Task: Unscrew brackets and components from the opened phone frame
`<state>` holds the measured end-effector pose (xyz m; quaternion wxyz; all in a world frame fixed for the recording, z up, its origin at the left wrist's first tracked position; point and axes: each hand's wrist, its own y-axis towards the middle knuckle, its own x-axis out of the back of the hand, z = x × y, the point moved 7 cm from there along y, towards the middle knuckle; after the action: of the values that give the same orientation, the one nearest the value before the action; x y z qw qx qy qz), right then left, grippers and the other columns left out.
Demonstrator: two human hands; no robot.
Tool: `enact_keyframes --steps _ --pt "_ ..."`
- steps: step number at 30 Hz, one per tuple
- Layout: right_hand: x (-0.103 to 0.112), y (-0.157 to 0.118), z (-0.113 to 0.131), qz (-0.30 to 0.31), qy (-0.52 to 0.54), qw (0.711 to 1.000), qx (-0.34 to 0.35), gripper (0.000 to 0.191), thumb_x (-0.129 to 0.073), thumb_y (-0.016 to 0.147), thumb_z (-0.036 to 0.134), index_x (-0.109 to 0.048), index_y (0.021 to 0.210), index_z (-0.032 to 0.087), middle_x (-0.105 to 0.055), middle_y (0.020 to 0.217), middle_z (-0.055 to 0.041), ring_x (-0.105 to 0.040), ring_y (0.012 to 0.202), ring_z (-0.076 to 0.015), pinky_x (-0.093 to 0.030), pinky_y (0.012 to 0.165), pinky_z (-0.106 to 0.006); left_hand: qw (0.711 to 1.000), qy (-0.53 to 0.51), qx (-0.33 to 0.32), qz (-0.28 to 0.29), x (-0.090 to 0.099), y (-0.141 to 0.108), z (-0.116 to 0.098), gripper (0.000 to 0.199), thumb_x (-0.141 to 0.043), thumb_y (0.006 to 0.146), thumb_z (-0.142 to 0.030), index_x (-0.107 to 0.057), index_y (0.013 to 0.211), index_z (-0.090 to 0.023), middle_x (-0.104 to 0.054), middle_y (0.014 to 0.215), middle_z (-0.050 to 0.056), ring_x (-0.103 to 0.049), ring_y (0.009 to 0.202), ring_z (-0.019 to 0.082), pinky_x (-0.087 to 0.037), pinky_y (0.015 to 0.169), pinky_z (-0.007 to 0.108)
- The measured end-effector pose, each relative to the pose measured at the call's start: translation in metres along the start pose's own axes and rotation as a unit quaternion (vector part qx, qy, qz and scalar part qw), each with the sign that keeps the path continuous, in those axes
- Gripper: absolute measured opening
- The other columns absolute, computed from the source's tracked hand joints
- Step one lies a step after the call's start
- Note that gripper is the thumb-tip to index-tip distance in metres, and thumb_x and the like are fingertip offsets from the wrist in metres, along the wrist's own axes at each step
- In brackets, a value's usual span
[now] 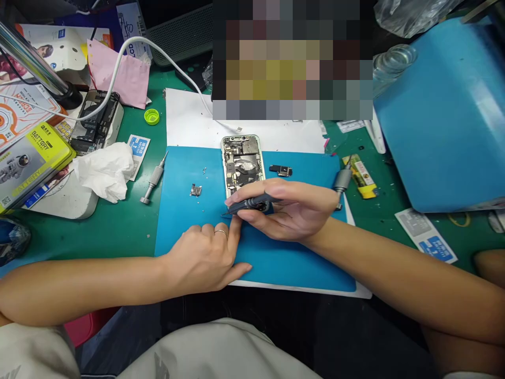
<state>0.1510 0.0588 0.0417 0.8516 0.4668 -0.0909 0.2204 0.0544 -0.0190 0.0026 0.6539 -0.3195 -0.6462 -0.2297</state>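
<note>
An opened smartphone (244, 158) lies on the blue work mat (189, 231) with its inner parts showing; its lower end is partly behind my right hand. My right hand (295, 208) is closed around a slim dark grey tool (250, 204) with a thin pointed tip, held low at the phone's lower left corner. Whether it is tweezers or a screwdriver is unclear. My left hand (209, 252) rests on the mat below, index finger stretched toward the tool, thumb apart, other fingers curled, nothing visible in it. A small circuit part (196, 190) lies left of the phone, a dark part (281, 170) right.
Grey screwdrivers lie at left (153, 179) and right (342, 179). A white cable (118, 60) arches at upper left. Crumpled tissue (104, 171), a yellow battery box (31, 163) and another opened phone (94, 121) crowd the left. A large blue sheet (442, 116) covers the right.
</note>
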Motion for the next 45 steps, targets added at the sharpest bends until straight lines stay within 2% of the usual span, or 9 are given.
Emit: enact_keyframes --steps 4,10,15,22,26,30,36,45 --pt "-0.004 0.0 0.001 0.008 0.008 1.0 -0.009 0.06 -0.066 0.089 0.011 -0.043 0.139 0.033 -0.075 0.095 0.0007 -0.076 0.08 -0.0145 -0.068 0.07 -0.025 1.0 0.004 -0.001 -0.008 0.0 0.0 0.0 0.072 -0.032 0.103 -0.058 -0.053 0.136 0.002 -0.067 0.084 0.015 -0.065 0.068 0.025 -0.045 0.049 0.032" --pt "0.0 0.002 0.003 -0.002 0.019 1.0 0.002 0.076 -0.068 0.084 0.002 -0.039 0.149 0.031 -0.077 0.098 -0.0011 -0.076 0.083 -0.0149 -0.068 0.071 -0.026 1.0 0.005 0.003 -0.025 0.001 -0.002 0.0 0.073 -0.032 0.103 -0.058 -0.053 0.136 0.004 -0.066 0.083 0.015 -0.065 0.068 0.025 -0.045 0.049 0.032" --pt "0.003 0.003 0.003 -0.007 0.015 1.0 0.013 0.078 -0.071 0.083 0.005 -0.04 0.149 0.031 -0.079 0.101 -0.001 -0.077 0.081 -0.0162 -0.068 0.071 -0.026 0.999 0.024 0.019 -0.009 0.005 -0.006 -0.003 0.074 -0.034 0.103 -0.06 -0.053 0.139 0.002 -0.063 0.082 0.013 -0.062 0.067 0.024 -0.043 0.05 0.031" --pt "0.001 0.003 0.002 -0.01 0.013 1.0 0.012 0.071 -0.069 0.085 0.006 -0.042 0.146 0.03 -0.077 0.095 -0.0009 -0.076 0.081 -0.0163 -0.068 0.07 -0.027 0.993 0.105 0.056 0.022 0.012 -0.017 -0.009 0.083 -0.039 0.1 -0.064 -0.049 0.144 0.006 -0.051 0.069 0.005 -0.051 0.054 0.019 -0.033 0.04 0.028" --pt "0.0 0.002 0.0 -0.005 0.027 1.0 0.0 0.066 -0.069 0.085 0.006 -0.047 0.142 0.03 -0.077 0.094 -0.0009 -0.076 0.082 -0.0164 -0.068 0.07 -0.027 0.991 0.125 0.052 0.018 0.012 -0.018 -0.011 0.09 -0.037 0.098 -0.068 -0.046 0.146 0.008 -0.048 0.068 0.004 -0.051 0.054 0.019 -0.032 0.039 0.029" --pt "-0.002 -0.003 -0.007 0.004 0.038 0.999 -0.033 0.056 -0.071 0.082 0.006 -0.054 0.129 0.031 -0.075 0.096 -0.0002 -0.076 0.083 -0.0171 -0.068 0.07 -0.028 0.989 0.138 0.053 0.017 0.011 -0.018 -0.012 0.091 -0.036 0.098 -0.069 -0.045 0.146 0.007 -0.047 0.069 0.004 -0.051 0.054 0.018 -0.032 0.038 0.028" --pt "-0.003 -0.007 -0.012 0.012 0.034 0.998 -0.058 0.052 -0.073 0.08 0.004 -0.057 0.121 0.033 -0.074 0.099 0.0019 -0.075 0.083 -0.0162 -0.067 0.071 -0.027 0.988 0.143 0.051 0.018 0.011 -0.018 -0.012 0.091 -0.035 0.098 -0.07 -0.046 0.145 0.007 -0.047 0.07 0.004 -0.051 0.054 0.017 -0.032 0.038 0.027" --pt "-0.004 0.001 -0.008 0.009 0.027 0.999 -0.033 0.059 -0.071 0.084 0.009 -0.052 0.135 0.03 -0.075 0.093 -0.0002 -0.075 0.081 -0.0162 -0.066 0.069 -0.026 0.987 0.151 0.052 0.015 0.011 -0.018 -0.011 0.092 -0.034 0.098 -0.07 -0.045 0.146 0.008 -0.047 0.07 0.002 -0.051 0.054 0.016 -0.035 0.039 0.026"
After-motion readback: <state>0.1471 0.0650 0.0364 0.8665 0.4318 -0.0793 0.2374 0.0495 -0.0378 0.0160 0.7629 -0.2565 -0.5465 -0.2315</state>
